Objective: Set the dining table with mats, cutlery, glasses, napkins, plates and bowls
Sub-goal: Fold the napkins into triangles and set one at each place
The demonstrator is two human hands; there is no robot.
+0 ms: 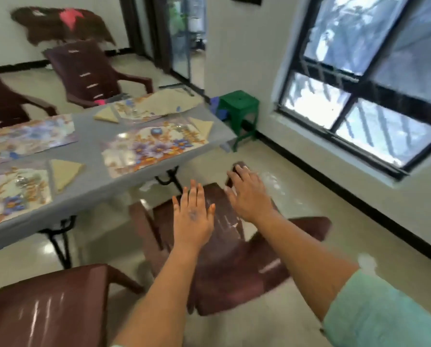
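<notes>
The fingers of both hands are straight and spread, grasping nothing. The right hand (247,194) reaches over the top rail of a brown chair (234,259), fingertips at or just above it; contact is unclear. The left hand (193,221) hovers over the chair's back. The bench (91,156) lies ahead and to the left, nearer the left hand, carrying floral mats (149,149) and folded napkins (64,172); any glasses are blurred.
</notes>
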